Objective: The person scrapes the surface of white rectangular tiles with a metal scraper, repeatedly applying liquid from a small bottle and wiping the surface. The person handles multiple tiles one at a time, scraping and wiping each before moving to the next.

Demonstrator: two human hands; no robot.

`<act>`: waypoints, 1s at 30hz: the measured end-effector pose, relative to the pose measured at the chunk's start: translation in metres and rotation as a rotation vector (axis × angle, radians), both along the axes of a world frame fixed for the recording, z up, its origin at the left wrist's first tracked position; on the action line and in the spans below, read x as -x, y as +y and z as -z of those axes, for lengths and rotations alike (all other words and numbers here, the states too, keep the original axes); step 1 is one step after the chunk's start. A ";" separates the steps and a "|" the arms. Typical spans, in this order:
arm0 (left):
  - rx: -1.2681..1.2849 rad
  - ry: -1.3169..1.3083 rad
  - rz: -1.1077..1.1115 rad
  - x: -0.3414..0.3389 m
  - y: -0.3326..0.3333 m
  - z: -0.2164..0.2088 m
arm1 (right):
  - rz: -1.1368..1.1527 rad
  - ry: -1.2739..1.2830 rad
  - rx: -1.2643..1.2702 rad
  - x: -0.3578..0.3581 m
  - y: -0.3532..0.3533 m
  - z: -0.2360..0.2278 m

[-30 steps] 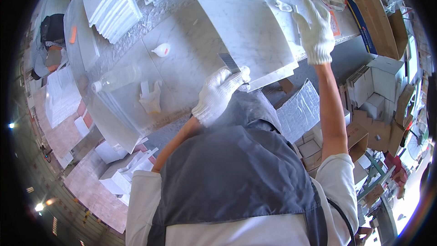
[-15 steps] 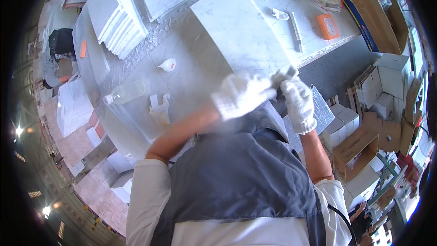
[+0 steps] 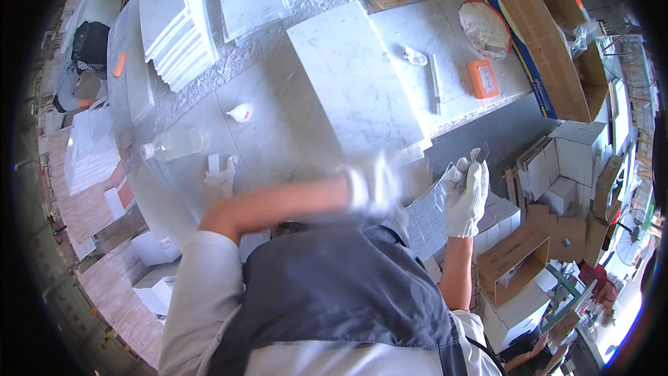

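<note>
A white marble-look slab (image 3: 358,76) lies on the worktable, its near corner towards me. By its near edge my left hand (image 3: 376,181), in a white glove, is smeared by motion, so its fingers cannot be made out. My right hand (image 3: 467,198), also gloved, is raised just right of the slab's near corner. Its fingers are bent around a small thin greyish flat piece (image 3: 481,154), whose kind I cannot make out. Under the left forearm, a white spray-bottle-like head or similar white piece (image 3: 221,175) is partly hidden.
A clear bottle (image 3: 177,144) lies on its side at left, near a small white squeeze bottle (image 3: 241,113). Stacked slabs (image 3: 177,35) stand far left. An orange box (image 3: 483,79), a grey stick (image 3: 435,83) and a round white-filled dish (image 3: 485,28) lie right. Cardboard boxes (image 3: 515,254) crowd the right side.
My hands, close together before, are now apart: the right has moved lower and slightly right with the small piece, the left lower. The view has shifted a little.
</note>
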State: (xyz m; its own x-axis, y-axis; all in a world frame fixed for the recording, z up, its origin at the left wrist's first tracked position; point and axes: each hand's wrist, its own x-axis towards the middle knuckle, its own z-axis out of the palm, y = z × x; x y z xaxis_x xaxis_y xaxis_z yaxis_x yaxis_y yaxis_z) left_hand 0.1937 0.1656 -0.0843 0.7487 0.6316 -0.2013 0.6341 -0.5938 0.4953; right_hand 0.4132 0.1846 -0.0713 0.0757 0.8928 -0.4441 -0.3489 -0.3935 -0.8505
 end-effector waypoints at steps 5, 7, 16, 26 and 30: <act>1.533 -1.135 -0.821 -0.014 -0.028 -0.009 | -0.105 0.113 -0.061 -0.016 0.018 0.003; 1.089 -1.139 -0.707 0.011 -0.034 0.000 | -0.154 0.030 -0.074 -0.013 0.020 0.010; -0.339 -0.061 -1.080 0.107 -0.107 0.046 | -0.467 -0.437 -0.166 0.021 0.007 0.033; 0.320 -0.805 -1.709 0.039 -0.088 0.023 | -0.675 -0.716 -0.362 0.078 0.036 0.039; 0.676 -0.912 -1.931 0.047 -0.066 0.018 | -0.669 -0.961 -0.567 0.077 0.037 0.055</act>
